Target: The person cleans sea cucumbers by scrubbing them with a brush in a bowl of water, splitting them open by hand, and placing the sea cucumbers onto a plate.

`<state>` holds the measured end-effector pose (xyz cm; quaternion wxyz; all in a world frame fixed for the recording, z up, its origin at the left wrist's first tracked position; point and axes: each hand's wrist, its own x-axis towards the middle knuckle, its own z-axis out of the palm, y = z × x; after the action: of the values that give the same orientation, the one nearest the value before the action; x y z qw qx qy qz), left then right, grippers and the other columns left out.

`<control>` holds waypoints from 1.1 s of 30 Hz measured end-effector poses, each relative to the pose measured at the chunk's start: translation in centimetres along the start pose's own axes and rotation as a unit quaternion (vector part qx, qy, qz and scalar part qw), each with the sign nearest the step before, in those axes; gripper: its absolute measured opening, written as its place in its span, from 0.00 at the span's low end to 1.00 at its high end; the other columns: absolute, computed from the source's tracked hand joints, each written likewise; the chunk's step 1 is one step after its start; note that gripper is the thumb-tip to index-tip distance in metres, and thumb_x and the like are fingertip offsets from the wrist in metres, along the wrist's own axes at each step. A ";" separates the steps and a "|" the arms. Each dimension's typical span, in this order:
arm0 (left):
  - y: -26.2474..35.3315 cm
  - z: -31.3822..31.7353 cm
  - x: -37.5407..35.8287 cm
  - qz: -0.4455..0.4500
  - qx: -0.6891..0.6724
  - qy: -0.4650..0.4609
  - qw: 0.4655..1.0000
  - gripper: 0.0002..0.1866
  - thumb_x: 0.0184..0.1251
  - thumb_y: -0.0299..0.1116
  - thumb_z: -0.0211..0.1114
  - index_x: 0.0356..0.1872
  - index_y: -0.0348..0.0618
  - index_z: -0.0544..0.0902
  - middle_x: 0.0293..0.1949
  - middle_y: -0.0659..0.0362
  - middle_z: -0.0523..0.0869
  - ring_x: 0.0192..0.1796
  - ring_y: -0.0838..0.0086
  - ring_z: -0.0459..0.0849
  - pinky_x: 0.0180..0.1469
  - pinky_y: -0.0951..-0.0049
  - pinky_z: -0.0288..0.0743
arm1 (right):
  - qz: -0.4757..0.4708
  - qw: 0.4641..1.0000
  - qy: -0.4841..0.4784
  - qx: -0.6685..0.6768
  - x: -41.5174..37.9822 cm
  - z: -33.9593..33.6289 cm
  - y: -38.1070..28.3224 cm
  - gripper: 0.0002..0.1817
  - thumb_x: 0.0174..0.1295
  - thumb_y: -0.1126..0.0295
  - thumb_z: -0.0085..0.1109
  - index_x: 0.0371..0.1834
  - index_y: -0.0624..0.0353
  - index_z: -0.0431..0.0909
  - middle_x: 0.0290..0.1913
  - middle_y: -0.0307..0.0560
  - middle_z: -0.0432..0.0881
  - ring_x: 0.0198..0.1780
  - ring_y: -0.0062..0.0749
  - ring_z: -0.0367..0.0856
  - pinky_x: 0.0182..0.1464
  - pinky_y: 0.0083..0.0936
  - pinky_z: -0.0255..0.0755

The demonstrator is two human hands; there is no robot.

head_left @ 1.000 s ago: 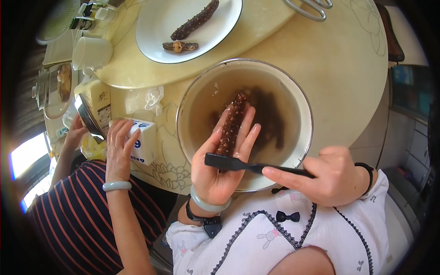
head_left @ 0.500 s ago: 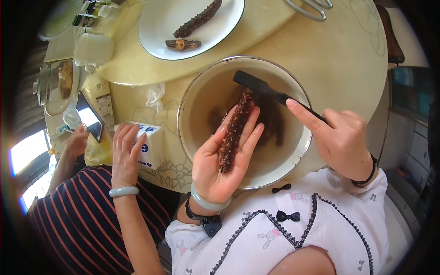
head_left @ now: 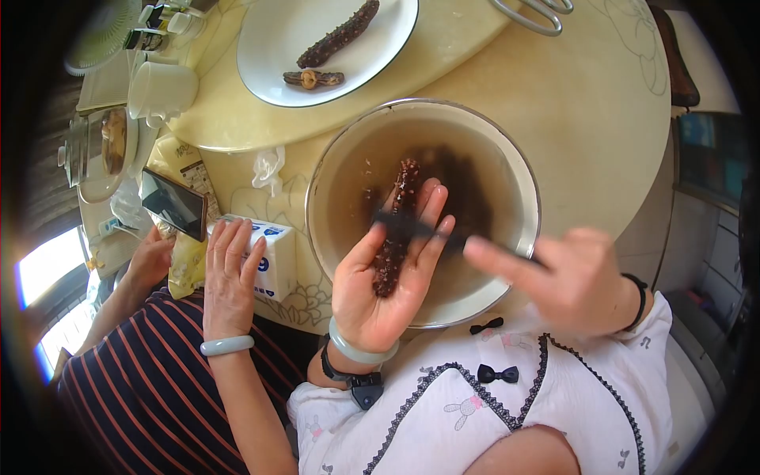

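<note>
On the palm of my left hand [head_left: 368, 293] lies a dark, bumpy sea cucumber [head_left: 388, 273], held lengthwise over the basin. My thumb and fingers rest along its sides, palm up. My right hand [head_left: 574, 281] is wrapped round the handle of a black brush [head_left: 451, 237], its index finger stretched along the handle. The brush head crosses the middle of the sea cucumber; hand and brush are smeared by motion. Below, a white enamel basin [head_left: 318, 261] holds murky brown water, with dark shapes under the surface that I cannot make out clearly.
A white plate [head_left: 261, 75] behind carries two more sea cucumbers, one small and tied-looking. Left of the basin stand a tissue pack [head_left: 273, 265], crumpled plastic [head_left: 268, 168] and a cup [head_left: 162, 91]. Another person's hand [head_left: 231, 293] rests by the tissues; their other hand holds a phone [head_left: 174, 204].
My right hand has brought the brush down and left, from above the sea cucumber's tip onto its middle. The other person's phone has tilted and moved right; their near hand shifted slightly.
</note>
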<state>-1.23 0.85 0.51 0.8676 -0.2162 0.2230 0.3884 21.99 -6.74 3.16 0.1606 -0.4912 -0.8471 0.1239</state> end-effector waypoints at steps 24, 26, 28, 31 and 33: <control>-0.4 0.6 -0.8 0.029 0.059 -0.033 0.997 0.28 0.82 0.26 0.45 0.80 0.32 0.56 0.80 0.45 0.61 0.84 0.53 0.55 0.86 0.50 0.46 | 0.116 0.991 0.058 -0.018 0.2 -0.9 3.1 0.32 0.53 0.82 0.62 0.66 0.52 0.84 0.17 0.41 0.61 0.16 0.32 0.60 0.22 0.32 0.57; -0.3 0.9 -1.2 0.072 0.139 -0.041 0.987 0.30 0.79 0.24 0.50 0.79 0.34 0.57 0.80 0.44 0.62 0.83 0.50 0.57 0.86 0.46 0.46 | 0.116 0.984 0.136 0.017 -0.1 -0.7 3.7 0.35 0.51 0.79 0.65 0.68 0.45 0.84 0.17 0.39 0.57 0.15 0.30 0.57 0.19 0.28 0.56; 0.3 0.3 -1.6 0.080 0.198 -0.082 0.973 0.32 0.79 0.25 0.51 0.80 0.35 0.55 0.81 0.45 0.60 0.83 0.52 0.57 0.86 0.46 0.42 | 0.113 0.983 0.135 0.048 -0.3 -1.4 3.7 0.34 0.52 0.79 0.65 0.67 0.47 0.84 0.16 0.39 0.59 0.15 0.30 0.58 0.19 0.29 0.56; 0.9 0.2 -1.8 0.103 0.276 -0.120 0.948 0.34 0.78 0.27 0.54 0.81 0.38 0.54 0.80 0.48 0.64 0.80 0.55 0.65 0.86 0.41 0.40 | 0.107 0.981 0.130 0.099 -0.4 -1.8 3.7 0.32 0.54 0.79 0.66 0.67 0.50 0.83 0.16 0.40 0.62 0.15 0.29 0.60 0.20 0.29 0.57; 1.3 0.0 -1.3 0.128 0.264 -0.213 0.932 0.29 0.78 0.26 0.52 0.78 0.36 0.60 0.73 0.43 0.73 0.75 0.49 0.72 0.83 0.39 0.50 | 0.105 0.979 0.127 0.122 -0.7 -1.6 3.8 0.32 0.56 0.79 0.67 0.67 0.51 0.83 0.15 0.40 0.64 0.15 0.30 0.61 0.20 0.29 0.58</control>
<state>-2.99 0.91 0.96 0.8632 0.1386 0.1531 0.4606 25.95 -5.39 3.12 0.3119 -0.5657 -0.7420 0.1790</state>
